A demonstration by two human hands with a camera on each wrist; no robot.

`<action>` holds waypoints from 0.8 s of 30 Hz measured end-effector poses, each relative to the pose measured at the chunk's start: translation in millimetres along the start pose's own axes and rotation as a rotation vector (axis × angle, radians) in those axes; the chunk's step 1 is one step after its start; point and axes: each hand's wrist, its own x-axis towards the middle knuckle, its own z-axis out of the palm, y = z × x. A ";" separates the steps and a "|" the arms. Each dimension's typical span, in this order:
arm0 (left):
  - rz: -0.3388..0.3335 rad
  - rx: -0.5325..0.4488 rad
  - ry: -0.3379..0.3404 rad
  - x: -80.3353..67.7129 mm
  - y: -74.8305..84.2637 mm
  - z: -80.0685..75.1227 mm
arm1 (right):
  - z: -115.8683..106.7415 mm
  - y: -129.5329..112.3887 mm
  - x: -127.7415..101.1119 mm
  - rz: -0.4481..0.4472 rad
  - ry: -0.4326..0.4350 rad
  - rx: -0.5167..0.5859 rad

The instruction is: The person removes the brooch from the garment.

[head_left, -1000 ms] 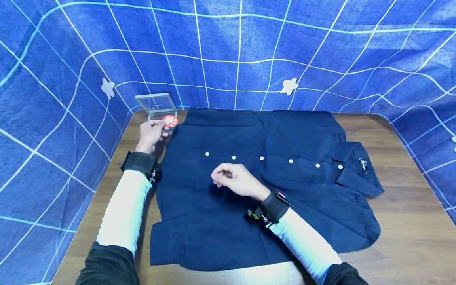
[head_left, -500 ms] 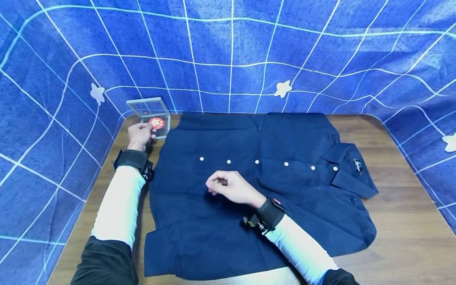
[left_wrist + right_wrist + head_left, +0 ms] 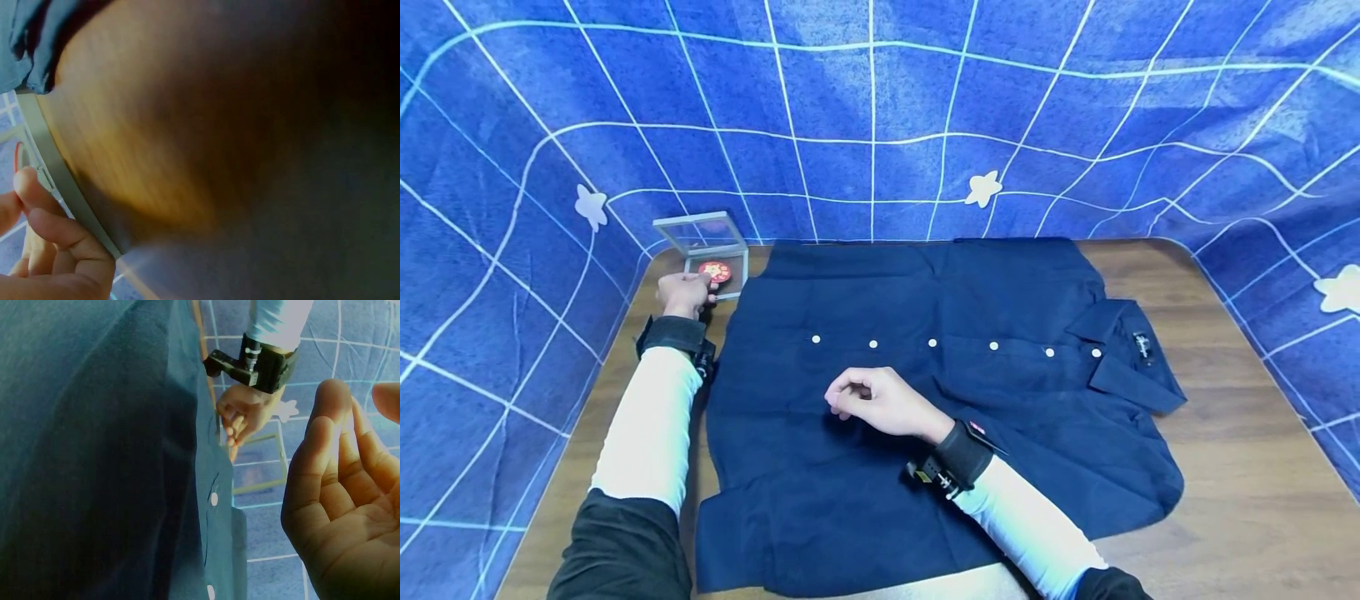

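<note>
1. The dark blue shirt (image 3: 940,392) lies flat and buttoned on the wooden table (image 3: 1247,467), collar toward the person's right; nothing pinned or attached shows on its cloth, so that part of the work looks not yet begun
2. The red round badge (image 3: 715,271) sits at the open clear case (image 3: 703,246) on the far left corner of the table, just beside the shirt's hem edge; it looks to be at the picking-up or setting-down stage, and I cannot tell which
3. The left hand (image 3: 683,293) has its fingers curled at the case's near edge, fingertips at the badge; the left wrist view shows fingers (image 3: 53,228) against the case's grey frame (image 3: 65,187); whether they pinch the badge itself I cannot tell
4. The right hand (image 3: 880,402) hovers over the middle of the shirt below the button row, fingers loosely curled and holding nothing; the right wrist view shows its palm (image 3: 350,512) bare; it is well apart from the badge
</note>
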 end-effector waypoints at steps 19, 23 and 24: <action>0.103 0.253 0.060 -12.9 5.4 6.8 | -6.4 -1.9 -5.2 -0.040 0.012 -0.015; 0.139 0.357 0.077 -13.6 6.7 6.5 | -7.2 -2.4 -6.3 -0.034 0.006 -0.009; 0.143 0.372 0.080 -14.7 6.9 6.3 | -7.6 -2.7 -6.4 -0.033 0.005 -0.009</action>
